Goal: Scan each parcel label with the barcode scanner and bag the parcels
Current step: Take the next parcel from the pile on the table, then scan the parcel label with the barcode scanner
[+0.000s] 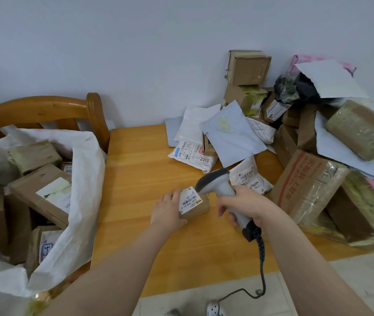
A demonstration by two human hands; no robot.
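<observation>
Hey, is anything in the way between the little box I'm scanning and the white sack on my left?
Nothing visible. The stretch of table between the small box, held by the left hand, and the white sack is bare wood. The sack's mouth is open, with parcels already inside.

Gripping the barcode scanner point(222, 190) in the right hand point(247, 205), pointing its head at the label point(189, 199) of a small brown parcel point(196, 212), holding that parcel on the wooden table point(140, 179) with the left hand point(166, 210), working beside a filled white sack point(83, 179).
</observation>
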